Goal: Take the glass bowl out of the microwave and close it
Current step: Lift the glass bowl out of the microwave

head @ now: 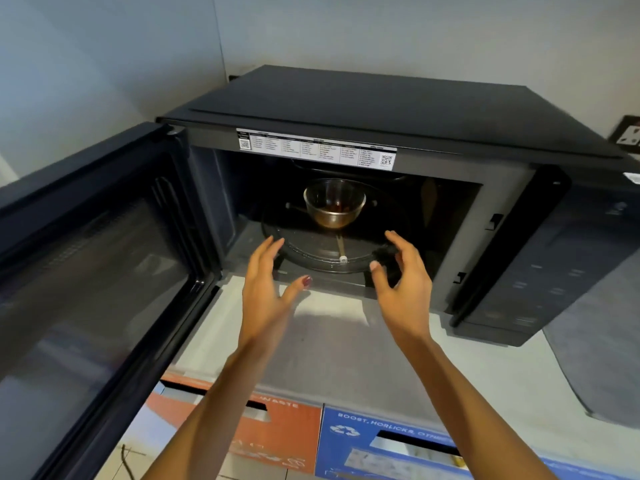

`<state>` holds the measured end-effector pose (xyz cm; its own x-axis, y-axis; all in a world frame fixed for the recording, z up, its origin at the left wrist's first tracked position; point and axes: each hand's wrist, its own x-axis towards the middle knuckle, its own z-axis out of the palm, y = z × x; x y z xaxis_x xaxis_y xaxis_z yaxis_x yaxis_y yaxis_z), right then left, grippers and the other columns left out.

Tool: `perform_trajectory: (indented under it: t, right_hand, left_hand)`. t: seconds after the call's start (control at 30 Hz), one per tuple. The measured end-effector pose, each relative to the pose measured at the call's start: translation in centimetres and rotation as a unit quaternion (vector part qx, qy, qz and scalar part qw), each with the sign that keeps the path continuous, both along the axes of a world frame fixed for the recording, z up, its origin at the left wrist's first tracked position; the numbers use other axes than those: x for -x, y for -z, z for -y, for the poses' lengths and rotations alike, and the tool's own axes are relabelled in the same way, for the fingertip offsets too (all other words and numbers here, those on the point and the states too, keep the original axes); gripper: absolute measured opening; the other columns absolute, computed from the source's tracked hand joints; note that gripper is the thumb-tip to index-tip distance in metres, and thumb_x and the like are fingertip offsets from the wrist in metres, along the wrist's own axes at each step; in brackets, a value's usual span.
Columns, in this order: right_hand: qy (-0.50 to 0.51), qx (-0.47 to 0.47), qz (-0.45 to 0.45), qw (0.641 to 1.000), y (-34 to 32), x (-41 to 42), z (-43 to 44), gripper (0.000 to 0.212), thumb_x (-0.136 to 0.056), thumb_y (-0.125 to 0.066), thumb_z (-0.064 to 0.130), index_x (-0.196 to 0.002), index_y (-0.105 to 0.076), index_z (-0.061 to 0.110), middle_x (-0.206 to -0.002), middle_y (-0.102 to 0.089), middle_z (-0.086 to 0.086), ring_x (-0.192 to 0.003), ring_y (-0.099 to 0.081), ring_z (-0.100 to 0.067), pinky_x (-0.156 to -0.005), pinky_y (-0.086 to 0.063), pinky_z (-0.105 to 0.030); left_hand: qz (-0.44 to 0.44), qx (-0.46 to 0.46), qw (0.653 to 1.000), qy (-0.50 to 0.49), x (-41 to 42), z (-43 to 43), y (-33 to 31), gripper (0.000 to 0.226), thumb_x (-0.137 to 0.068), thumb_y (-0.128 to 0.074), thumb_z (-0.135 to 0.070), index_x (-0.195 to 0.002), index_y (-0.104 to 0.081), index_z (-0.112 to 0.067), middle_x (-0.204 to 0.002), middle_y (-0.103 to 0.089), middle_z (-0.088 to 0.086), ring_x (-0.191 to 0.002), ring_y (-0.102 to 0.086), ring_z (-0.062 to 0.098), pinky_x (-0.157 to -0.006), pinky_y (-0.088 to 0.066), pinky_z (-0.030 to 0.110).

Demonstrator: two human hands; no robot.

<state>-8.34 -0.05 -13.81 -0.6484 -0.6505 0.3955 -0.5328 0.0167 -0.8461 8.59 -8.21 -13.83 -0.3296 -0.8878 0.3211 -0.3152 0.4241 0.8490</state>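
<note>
A black microwave (381,109) stands on a grey counter with its door (90,271) swung wide open to the left. Inside, a small clear glass bowl (334,202) with something brown at the bottom sits upright on the round turntable (311,244). My left hand (268,289) and my right hand (401,282) are both at the front of the cavity opening, palms facing each other, fingers spread. Neither hand touches the bowl, which lies further back between them.
The grey counter (329,348) runs in front of the microwave. Below its edge are an orange waste bin label (277,431) and a blue recycling bin label (381,441). A wall socket (628,133) sits at the far right, and a dark mat (602,341) lies at the right.
</note>
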Motion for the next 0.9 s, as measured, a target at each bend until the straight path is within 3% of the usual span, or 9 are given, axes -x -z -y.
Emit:
perform_trajectory:
  t: [0.1,0.17,0.3,0.6,0.7,0.77,0.9]
  right_hand:
    - [-0.019,-0.012,0.007,1.0,0.1,1.1,1.8,0.051,-0.089,-0.064,0.013,-0.135,-0.046,0.025,-0.141,-0.048,0.001,-0.128,-0.045,-0.013,-0.108,-0.039,-0.034]
    - [-0.046,-0.016,0.039,0.998,0.3,1.8,3.2,0.054,-0.087,-0.068,0.017,-0.135,-0.045,0.027,-0.141,-0.048,0.003,-0.126,-0.045,-0.008,-0.106,-0.038,-0.029]
    - [-0.076,-0.019,0.09,0.993,0.7,3.3,5.9,0.069,-0.078,-0.077,0.024,-0.137,-0.042,0.027,-0.143,-0.048,0.005,-0.133,-0.042,-0.011,-0.109,-0.036,-0.032]
    - [-0.152,-0.002,0.11,0.982,0.4,5.8,10.1,0.075,-0.076,-0.077,0.006,-0.14,-0.04,0.021,-0.141,-0.047,0.001,-0.131,-0.042,-0.012,-0.103,-0.039,-0.023]
    - [-0.182,-0.002,0.127,0.975,0.4,6.1,11.0,0.078,-0.075,-0.075,-0.002,-0.141,-0.037,0.015,-0.141,-0.046,-0.004,-0.124,-0.046,-0.01,-0.09,-0.044,-0.006]
    - [-0.197,-0.003,0.144,0.97,0.4,6.3,11.4,0.079,-0.075,-0.073,-0.007,-0.141,-0.036,0.012,-0.141,-0.046,-0.007,-0.121,-0.047,-0.01,-0.082,-0.043,0.0]
    - [-0.219,-0.004,0.168,0.961,0.5,6.6,12.0,0.076,-0.075,-0.071,-0.009,-0.139,-0.038,0.015,-0.142,-0.046,-0.01,-0.127,-0.049,-0.021,-0.091,-0.049,-0.012]
  left_hand:
    - [-0.007,-0.009,1.0,0.014,1.7,2.5,-0.3,0.068,-0.082,-0.069,-0.023,-0.141,-0.036,-0.024,-0.151,-0.032,-0.004,-0.135,-0.034,0.011,-0.112,-0.031,0.032]
    - [-0.016,-0.031,0.999,0.037,2.9,4.1,-0.3,0.071,-0.081,-0.07,-0.024,-0.142,-0.033,-0.029,-0.15,-0.034,-0.005,-0.135,-0.034,0.01,-0.111,-0.03,0.03]
    - [-0.033,-0.051,0.995,0.083,5.3,7.0,-0.4,0.078,-0.079,-0.072,-0.019,-0.144,-0.029,-0.028,-0.15,-0.032,-0.002,-0.129,-0.034,0.007,-0.106,-0.03,0.024]
    - [-0.067,-0.064,0.985,0.146,8.6,11.4,0.1,0.079,-0.076,-0.073,-0.006,-0.142,-0.031,-0.022,-0.142,-0.039,0.0,-0.13,-0.039,0.01,-0.107,-0.036,0.028]
    - [-0.068,-0.073,0.983,0.154,9.2,12.1,0.4,0.078,-0.077,-0.072,-0.004,-0.142,-0.032,-0.021,-0.142,-0.041,0.004,-0.128,-0.043,0.014,-0.104,-0.039,0.026]
    - [-0.06,-0.073,0.984,0.151,9.4,12.6,0.8,0.08,-0.076,-0.074,-0.008,-0.141,-0.032,-0.023,-0.14,-0.045,0.007,-0.126,-0.047,0.017,-0.105,-0.041,0.031]
    - [-0.055,-0.07,0.986,0.142,9.7,13.1,1.0,0.083,-0.072,-0.077,-0.011,-0.141,-0.033,-0.022,-0.134,-0.052,0.007,-0.121,-0.052,0.017,-0.104,-0.042,0.031]
